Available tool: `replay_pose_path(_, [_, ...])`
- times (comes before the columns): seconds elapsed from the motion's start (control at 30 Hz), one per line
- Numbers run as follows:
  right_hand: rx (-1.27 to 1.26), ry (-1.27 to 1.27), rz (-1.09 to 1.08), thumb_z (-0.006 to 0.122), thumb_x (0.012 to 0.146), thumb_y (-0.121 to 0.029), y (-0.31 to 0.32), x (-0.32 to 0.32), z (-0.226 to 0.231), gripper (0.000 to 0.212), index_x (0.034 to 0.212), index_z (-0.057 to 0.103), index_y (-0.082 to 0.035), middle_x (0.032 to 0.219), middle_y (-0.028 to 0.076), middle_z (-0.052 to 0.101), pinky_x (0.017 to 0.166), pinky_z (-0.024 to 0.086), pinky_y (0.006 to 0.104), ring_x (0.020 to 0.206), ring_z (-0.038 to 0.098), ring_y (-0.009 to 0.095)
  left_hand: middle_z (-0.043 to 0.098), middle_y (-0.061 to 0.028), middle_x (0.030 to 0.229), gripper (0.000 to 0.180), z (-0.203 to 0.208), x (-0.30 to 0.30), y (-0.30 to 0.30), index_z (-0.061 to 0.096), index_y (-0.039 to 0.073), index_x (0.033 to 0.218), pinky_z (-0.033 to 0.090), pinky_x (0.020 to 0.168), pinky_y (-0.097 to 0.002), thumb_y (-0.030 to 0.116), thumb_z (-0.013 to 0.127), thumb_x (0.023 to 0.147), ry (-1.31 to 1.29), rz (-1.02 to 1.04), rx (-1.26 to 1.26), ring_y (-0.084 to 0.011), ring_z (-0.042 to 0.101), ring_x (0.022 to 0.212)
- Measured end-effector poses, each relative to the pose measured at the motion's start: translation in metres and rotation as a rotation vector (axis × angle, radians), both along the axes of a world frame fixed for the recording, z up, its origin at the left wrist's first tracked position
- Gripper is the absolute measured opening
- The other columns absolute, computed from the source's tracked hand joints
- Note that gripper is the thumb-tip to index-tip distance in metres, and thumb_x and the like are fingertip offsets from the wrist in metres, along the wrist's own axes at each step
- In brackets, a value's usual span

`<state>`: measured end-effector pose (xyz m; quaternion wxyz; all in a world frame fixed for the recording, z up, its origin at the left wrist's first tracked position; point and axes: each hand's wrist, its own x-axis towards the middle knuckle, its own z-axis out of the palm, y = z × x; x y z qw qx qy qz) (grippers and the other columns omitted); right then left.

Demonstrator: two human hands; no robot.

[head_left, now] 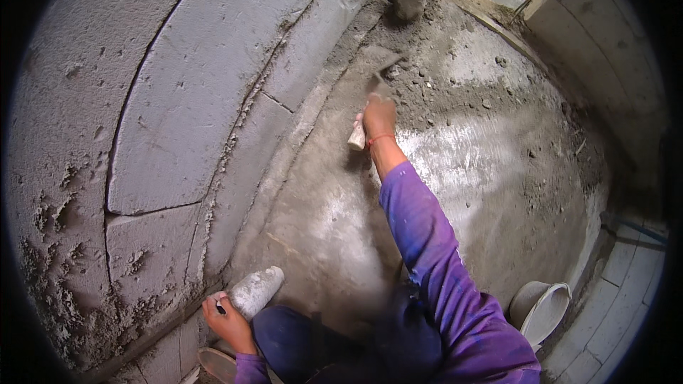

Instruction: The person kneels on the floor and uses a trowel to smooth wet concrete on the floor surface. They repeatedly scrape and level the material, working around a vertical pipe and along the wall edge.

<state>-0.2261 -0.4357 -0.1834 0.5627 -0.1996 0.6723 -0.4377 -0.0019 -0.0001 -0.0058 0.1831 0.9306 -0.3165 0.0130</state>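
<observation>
Partway, I'd judge: floor [455, 155] at 3 o'clock looks smooth; loose rubble [466, 92] at 2 is left. My right hand [380, 115] grips the trowel [357, 135] at 12; my left hand [232, 323] curls at a dusty tube [260, 291], 7 o'clock, hold unclear.

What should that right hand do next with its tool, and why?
Probably a short sweep rightward with the trowel: the right hand already grips it, its blurred blade looks low over the floor, and loose grey rubble lies scattered just to its right.
</observation>
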Motion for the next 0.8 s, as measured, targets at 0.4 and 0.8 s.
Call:
replay_pose_path(0.4, [-0.034, 0.335, 0.269, 0.057, 0.103, -0.027, 0.056, -0.13, -0.03, 0.031, 0.102, 0.059, 0.004, 0.072, 0.008, 0.057, 0.043, 0.049, 0.0347, 0.052, 0.06, 0.019, 0.06, -0.0184, 0.092, 0.021, 0.001, 0.0, 0.001, 0.062, -0.005, 0.091, 0.044, 0.085, -0.0468, 0.015, 0.059, 0.097, 0.002, 0.009, -0.01, -0.0377, 0.058, 0.091])
replay_pose_path(0.8, [-0.134, 0.631, 0.825, 0.053, 0.103, -0.036, 0.123, -0.069, 0.013, 0.048, 0.129, 0.052, 0.005, 0.098, 0.032, 0.07, 0.087, 0.054, 0.0555, 0.094, 0.069, 0.049, 0.06, -0.0185, 0.095, 0.021, -0.003, -0.003, -0.001, 0.063, -0.004, 0.093, 0.044, 0.087, -0.0471, 0.015, 0.056, 0.097, 0.062, -0.045, -0.018, -0.0385, 0.058, 0.093])
